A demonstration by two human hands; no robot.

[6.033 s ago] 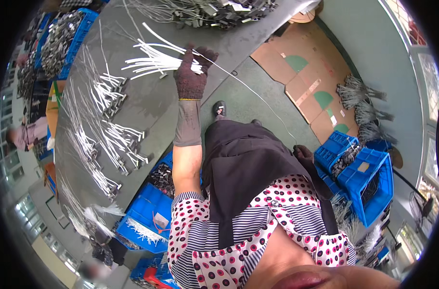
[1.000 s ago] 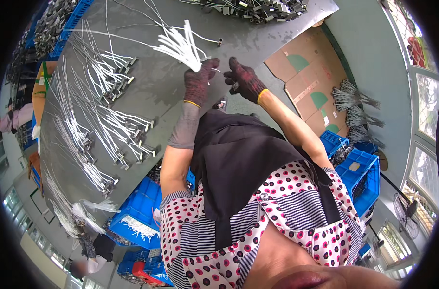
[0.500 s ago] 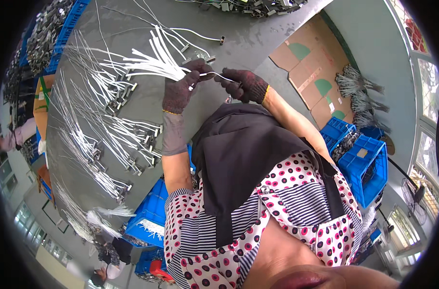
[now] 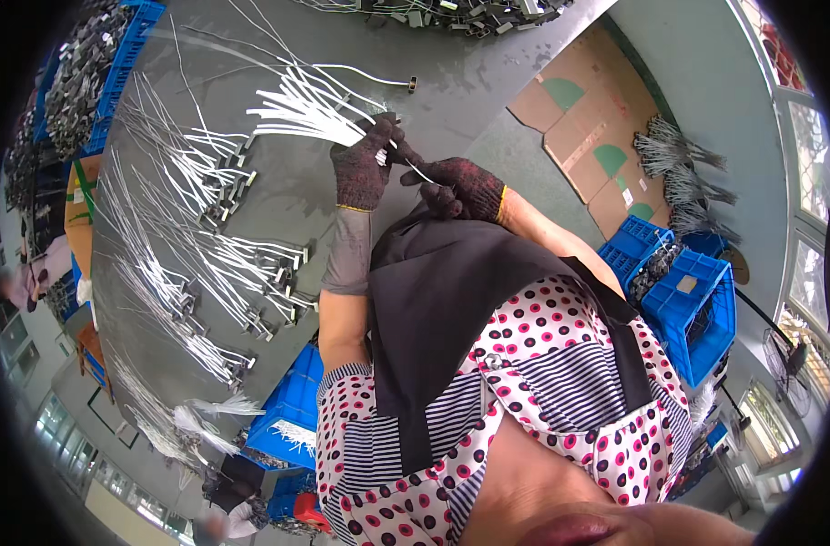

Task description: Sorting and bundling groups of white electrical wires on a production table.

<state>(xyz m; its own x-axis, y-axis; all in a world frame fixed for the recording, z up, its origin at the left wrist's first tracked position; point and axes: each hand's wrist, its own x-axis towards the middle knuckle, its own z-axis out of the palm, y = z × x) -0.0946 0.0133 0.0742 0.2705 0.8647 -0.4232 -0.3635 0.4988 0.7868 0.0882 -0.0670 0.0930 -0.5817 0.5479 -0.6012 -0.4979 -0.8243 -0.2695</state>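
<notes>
Grey table point(image 4: 278, 196) lies crowded with wires; left hand point(image 4: 360, 168) grips white bundle point(image 4: 301, 109), right hand point(image 4: 456, 187) pinches one strand.

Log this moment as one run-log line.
left hand: grips bundle of white wires | right hand: pinches single wire beside it | grey table: wire bundles in rows | blue crates on floor

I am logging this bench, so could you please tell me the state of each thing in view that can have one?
Left hand: gloved, gripping the white wire bundle.
Right hand: gloved, pinching a single wire.
Wire bundles on the table: laid out in fanned rows.
Cardboard: flattened on the floor.
Blue crates: open, holding parts.
</notes>
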